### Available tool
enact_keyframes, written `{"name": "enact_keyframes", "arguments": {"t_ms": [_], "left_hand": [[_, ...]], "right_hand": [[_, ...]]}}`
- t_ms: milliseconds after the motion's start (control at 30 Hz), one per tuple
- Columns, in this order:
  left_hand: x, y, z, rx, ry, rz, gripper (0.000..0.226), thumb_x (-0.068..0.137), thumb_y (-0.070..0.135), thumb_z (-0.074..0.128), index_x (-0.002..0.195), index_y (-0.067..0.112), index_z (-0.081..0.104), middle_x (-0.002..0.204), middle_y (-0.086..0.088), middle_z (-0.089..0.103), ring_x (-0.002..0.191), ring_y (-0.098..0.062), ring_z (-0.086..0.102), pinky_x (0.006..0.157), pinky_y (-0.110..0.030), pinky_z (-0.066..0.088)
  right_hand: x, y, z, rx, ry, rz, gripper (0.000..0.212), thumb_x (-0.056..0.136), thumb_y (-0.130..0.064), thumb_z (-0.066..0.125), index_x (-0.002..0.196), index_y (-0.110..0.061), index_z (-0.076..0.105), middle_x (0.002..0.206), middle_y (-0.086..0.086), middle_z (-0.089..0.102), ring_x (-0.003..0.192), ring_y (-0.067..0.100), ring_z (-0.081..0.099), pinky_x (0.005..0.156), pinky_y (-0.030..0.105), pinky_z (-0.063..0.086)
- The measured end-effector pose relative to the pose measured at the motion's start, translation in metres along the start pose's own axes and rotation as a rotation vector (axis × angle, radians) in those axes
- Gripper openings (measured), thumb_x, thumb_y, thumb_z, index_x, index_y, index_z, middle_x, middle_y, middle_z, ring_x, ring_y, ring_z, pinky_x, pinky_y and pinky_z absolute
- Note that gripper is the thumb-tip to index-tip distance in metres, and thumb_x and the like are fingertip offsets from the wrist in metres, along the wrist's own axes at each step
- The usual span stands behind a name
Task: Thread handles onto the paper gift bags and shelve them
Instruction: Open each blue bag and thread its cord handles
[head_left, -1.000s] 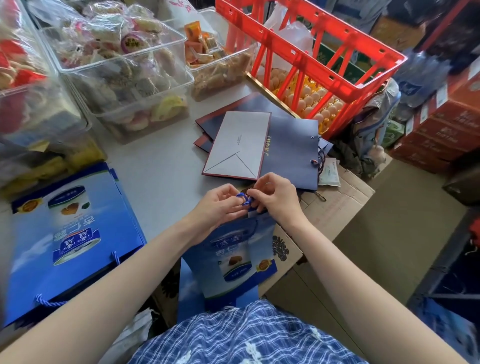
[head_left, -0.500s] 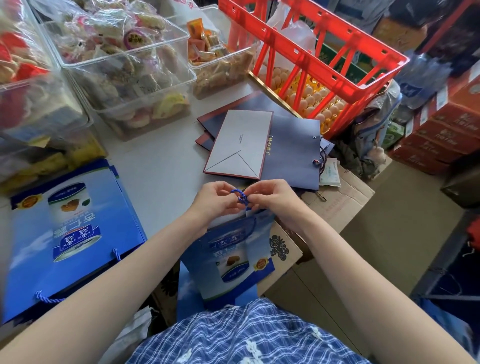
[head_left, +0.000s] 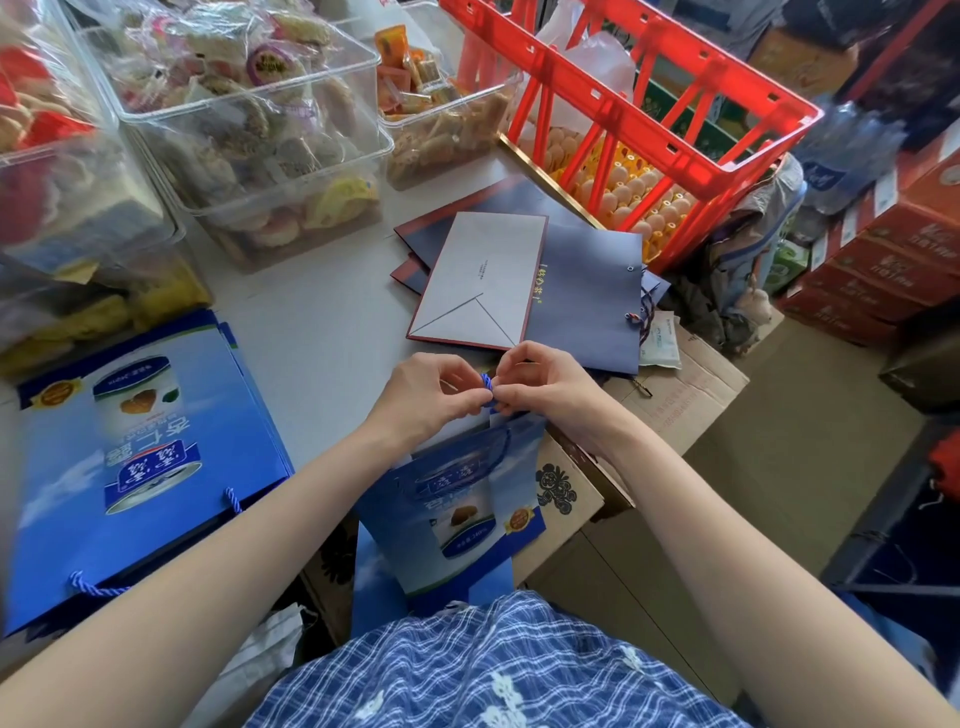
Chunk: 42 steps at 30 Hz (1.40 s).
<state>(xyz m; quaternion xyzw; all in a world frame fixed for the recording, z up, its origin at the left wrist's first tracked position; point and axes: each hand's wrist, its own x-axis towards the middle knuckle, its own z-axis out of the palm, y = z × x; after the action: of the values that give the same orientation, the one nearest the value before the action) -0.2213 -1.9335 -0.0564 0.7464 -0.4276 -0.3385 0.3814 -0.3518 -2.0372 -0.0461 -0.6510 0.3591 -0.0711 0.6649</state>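
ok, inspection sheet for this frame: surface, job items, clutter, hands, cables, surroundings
Surface: pale grey table, bare in the middle.
Job's things: blue gift bag upright at the table edge, blue cord handle at its top; stack of blue bags lying flat at left, cords fitted; grey-blue flat bags beyond the hands.
Clutter: clear snack bins; red crate over eggs; open cardboard box.
Hands: left hand and right hand both pinch the cord.
Cables: nothing seen.
Surroundings: stacked red cartons at right; brown floor.
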Motion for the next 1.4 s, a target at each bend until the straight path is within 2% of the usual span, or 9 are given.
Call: {"name": "enact_keyframes", "arguments": {"t_ms": [100,233,500,700,833,933,1133,1300,1400], "left_hand": [[0.003,0.001,-0.001,-0.02,0.007,-0.002,0.01,0.081,0.021,0.07,0.086,0.012,0.069,0.086,-0.001,0.069,0.081,-0.012,0.063,0.068,-0.015,0.048],[0.007,0.004,0.002,-0.088,0.007,-0.054,0.009,0.08,0.02,0.071,0.083,0.013,0.068,0.083,0.001,0.068,0.081,-0.013,0.063,0.073,-0.024,0.051],[0.006,-0.003,0.003,-0.156,0.07,-0.079,0.007,0.081,0.021,0.07,0.078,0.018,0.065,0.091,0.0,0.068,0.089,-0.016,0.063,0.08,-0.032,0.052],[0.0,0.001,0.007,-0.196,0.182,-0.055,0.007,0.08,0.021,0.072,0.08,0.017,0.067,0.08,0.002,0.068,0.078,-0.011,0.065,0.071,-0.021,0.054],[0.0,-0.003,0.006,-0.26,0.23,-0.12,0.021,0.076,0.021,0.076,0.073,0.017,0.055,0.082,-0.003,0.069,0.079,-0.018,0.066,0.073,-0.03,0.055],[0.0,-0.005,0.002,-0.252,0.167,-0.148,0.023,0.076,0.021,0.075,0.073,0.014,0.054,0.084,-0.007,0.069,0.081,-0.021,0.066,0.075,-0.032,0.056],[0.011,-0.003,-0.016,-0.383,-0.035,-0.246,0.022,0.077,0.018,0.074,0.075,0.01,0.054,0.083,-0.012,0.07,0.073,-0.016,0.068,0.065,-0.02,0.056],[0.016,-0.008,-0.024,-0.622,-0.108,-0.353,0.016,0.081,0.023,0.067,0.088,0.011,0.059,0.084,-0.007,0.071,0.074,-0.014,0.07,0.069,-0.022,0.057],[0.015,-0.026,-0.027,-0.256,-0.193,-0.425,0.026,0.089,0.038,0.055,0.088,0.012,0.062,0.091,-0.005,0.069,0.085,-0.018,0.065,0.081,-0.028,0.052]], "right_hand": [[0.0,0.002,-0.002,-0.124,-0.031,-0.029,0.023,0.083,0.0,0.065,0.104,-0.006,0.057,0.098,0.011,0.067,0.085,0.021,0.066,0.075,0.024,0.055],[0.003,0.01,0.004,-0.325,0.008,-0.066,0.021,0.079,-0.004,0.07,0.098,-0.011,0.066,0.096,0.009,0.07,0.094,0.024,0.066,0.09,0.04,0.053],[-0.004,0.002,0.008,-0.146,0.037,-0.089,0.032,0.078,-0.006,0.073,0.103,-0.014,0.055,0.097,0.006,0.069,0.084,0.015,0.068,0.077,0.021,0.055],[-0.002,0.0,0.011,-0.275,0.084,-0.18,0.021,0.08,-0.011,0.071,0.099,-0.01,0.061,0.091,0.01,0.072,0.069,0.012,0.069,0.071,0.02,0.056],[-0.001,0.002,0.011,-0.351,0.1,-0.23,0.02,0.081,-0.012,0.07,0.1,-0.015,0.064,0.085,0.006,0.071,0.066,0.005,0.067,0.073,0.019,0.056],[-0.001,0.003,0.014,-0.386,0.113,-0.248,0.021,0.081,-0.013,0.07,0.102,-0.013,0.066,0.08,0.001,0.069,0.064,0.002,0.065,0.073,0.018,0.055],[-0.002,-0.001,0.019,-0.45,0.119,-0.297,0.03,0.081,-0.013,0.07,0.11,-0.008,0.068,0.078,-0.004,0.067,0.062,-0.002,0.065,0.073,0.016,0.055],[0.001,-0.006,0.017,-0.285,0.142,-0.231,0.011,0.084,-0.006,0.066,0.095,-0.006,0.07,0.071,-0.001,0.068,0.056,0.002,0.063,0.064,0.013,0.052],[0.0,-0.007,0.015,-0.239,0.121,-0.203,0.008,0.084,-0.003,0.065,0.09,-0.006,0.07,0.066,-0.004,0.066,0.051,0.002,0.059,0.06,0.012,0.05]]}}
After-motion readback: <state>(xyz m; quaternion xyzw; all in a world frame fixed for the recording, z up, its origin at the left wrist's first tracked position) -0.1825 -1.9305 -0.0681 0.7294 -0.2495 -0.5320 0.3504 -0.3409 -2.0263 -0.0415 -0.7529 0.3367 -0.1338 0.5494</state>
